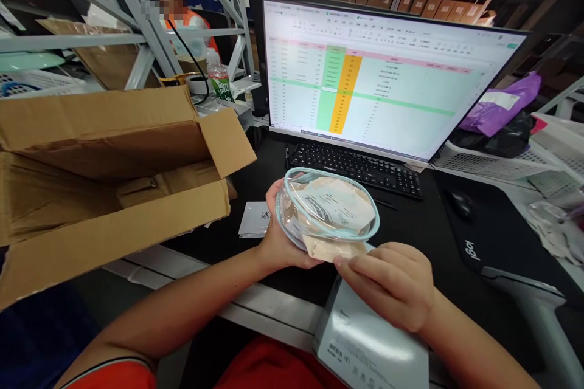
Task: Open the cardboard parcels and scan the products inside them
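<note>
Gripping pouch, lengthwise left to right, from its left side in left hand; pinching packet under near rim with right hand

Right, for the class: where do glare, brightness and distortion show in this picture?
Head view: glare on the shiny box, glints on the clear pouch; head view: bright monitor, most print too small to read; head view: the wide lens seems to slant the monitor and stretch the edges.

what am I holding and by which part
Left hand holds a clear plastic pouch by its left side; right hand pinches beige material at its lower edge.
</note>
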`<control>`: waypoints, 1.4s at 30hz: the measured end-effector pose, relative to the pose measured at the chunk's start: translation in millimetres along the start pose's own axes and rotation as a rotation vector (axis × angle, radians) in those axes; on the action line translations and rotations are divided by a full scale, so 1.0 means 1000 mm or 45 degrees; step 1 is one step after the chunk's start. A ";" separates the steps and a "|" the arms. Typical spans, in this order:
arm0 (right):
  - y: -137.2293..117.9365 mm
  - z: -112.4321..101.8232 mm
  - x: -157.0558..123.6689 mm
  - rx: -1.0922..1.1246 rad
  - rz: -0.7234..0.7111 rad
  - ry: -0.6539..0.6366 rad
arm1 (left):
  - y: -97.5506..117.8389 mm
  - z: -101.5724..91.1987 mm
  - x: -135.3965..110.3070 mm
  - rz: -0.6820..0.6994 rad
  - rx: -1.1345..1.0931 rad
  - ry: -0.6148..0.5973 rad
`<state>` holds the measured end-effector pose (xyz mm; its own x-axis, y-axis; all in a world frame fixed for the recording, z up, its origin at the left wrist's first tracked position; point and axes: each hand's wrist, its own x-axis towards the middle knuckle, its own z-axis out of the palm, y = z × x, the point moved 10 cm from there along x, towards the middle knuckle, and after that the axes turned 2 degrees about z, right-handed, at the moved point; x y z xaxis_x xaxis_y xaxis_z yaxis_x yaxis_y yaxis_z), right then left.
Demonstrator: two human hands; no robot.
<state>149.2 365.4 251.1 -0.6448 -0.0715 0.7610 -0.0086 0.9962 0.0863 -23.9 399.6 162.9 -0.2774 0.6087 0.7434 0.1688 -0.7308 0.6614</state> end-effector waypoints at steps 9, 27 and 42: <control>0.033 0.028 -0.012 -0.093 0.179 -0.105 | -0.010 -0.026 0.000 -0.347 0.546 0.032; 0.053 0.048 -0.017 0.394 0.347 -0.431 | 0.051 0.030 0.001 0.275 0.893 -0.829; 0.066 0.073 -0.039 0.691 0.743 -0.519 | 0.090 0.052 -0.036 1.059 0.952 -0.911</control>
<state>118.0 437.1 180.3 -0.8803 0.3739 0.2920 0.1122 0.7621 -0.6376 50.7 327.7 200.8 0.6782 0.2612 0.6869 0.5848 -0.7578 -0.2893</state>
